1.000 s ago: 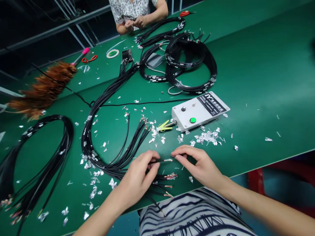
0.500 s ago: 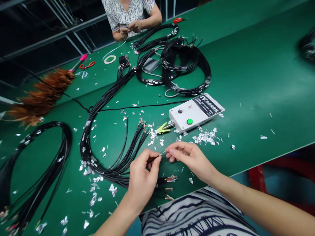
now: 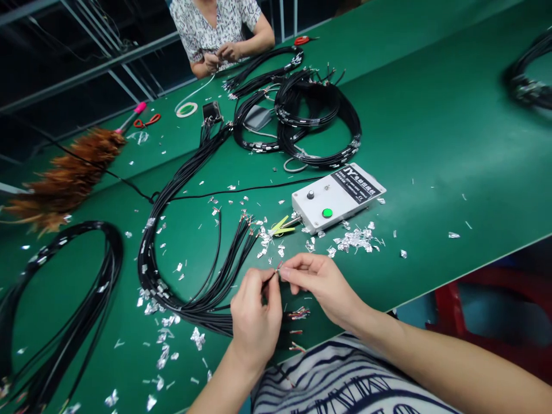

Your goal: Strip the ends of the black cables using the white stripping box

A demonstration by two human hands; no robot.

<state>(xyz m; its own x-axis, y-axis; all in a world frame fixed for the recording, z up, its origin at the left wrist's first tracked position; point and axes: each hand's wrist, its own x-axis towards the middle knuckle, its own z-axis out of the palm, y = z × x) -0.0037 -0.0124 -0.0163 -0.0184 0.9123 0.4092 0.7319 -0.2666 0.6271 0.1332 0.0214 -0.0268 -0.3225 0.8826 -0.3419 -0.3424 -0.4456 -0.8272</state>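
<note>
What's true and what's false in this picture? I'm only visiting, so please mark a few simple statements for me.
1. The left hand and right hand are both at a cable end. True.
2. A yellow clip sits beside a white box. True.
3. The white box shows a red button. False: its round button is green.
4. The right hand holds the yellow clip. False: it is at the cable end.
5. Nobody else is present. False: another person is across the green table.

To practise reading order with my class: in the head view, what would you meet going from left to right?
Feather duster → white-and-green roll → the person's left hand → the person's right hand → black cable coil at the right edge.
</note>
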